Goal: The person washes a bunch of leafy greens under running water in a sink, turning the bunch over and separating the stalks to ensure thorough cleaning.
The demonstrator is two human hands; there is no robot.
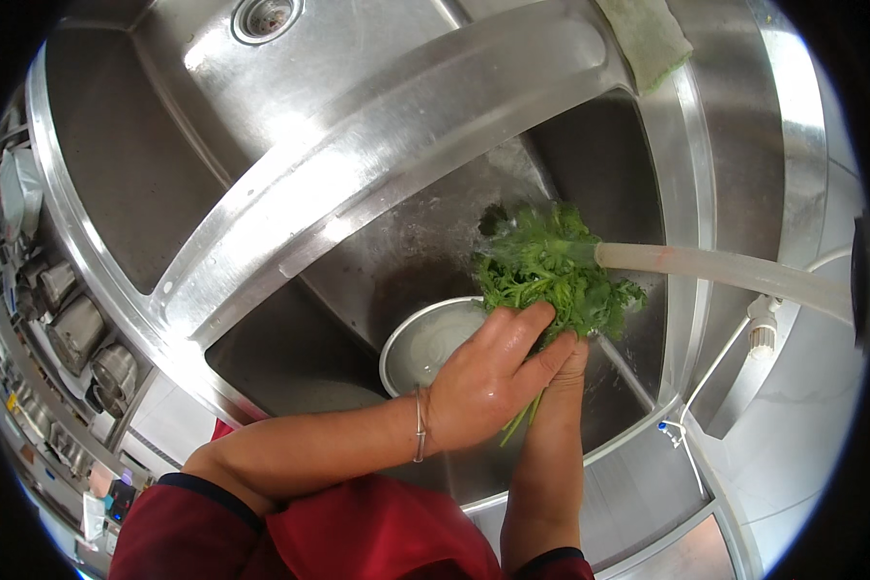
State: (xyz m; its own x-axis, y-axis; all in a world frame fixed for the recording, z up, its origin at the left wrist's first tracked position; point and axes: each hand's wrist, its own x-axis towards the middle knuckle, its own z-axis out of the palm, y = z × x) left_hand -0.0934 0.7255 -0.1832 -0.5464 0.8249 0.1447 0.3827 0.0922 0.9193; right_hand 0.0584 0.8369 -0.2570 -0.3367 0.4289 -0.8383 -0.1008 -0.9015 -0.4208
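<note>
A bunch of green leafy vegetables [544,275] with lobed leaves is held over a stainless-steel sink basin [399,232]. My left hand [489,380], wearing a bangle at the wrist, wraps over the lower part of the bunch. Below its fingers, my right hand [571,357] grips the bunch too, its fingers mostly hidden. Thin stems [523,420] stick out beneath the hands. A pale hose [667,257] comes in from the right, its mouth at the leaves, and water runs over them. Partly behind my left hand, a round metal bowl [435,344] sits in the basin.
A wide steel divider [377,145] separates this basin from a second one with a drain [268,18]. A light green cloth [649,43] lies on the far rim. Shelves at the left hold metal pots [76,333]. A white valve [763,330] hangs at the right.
</note>
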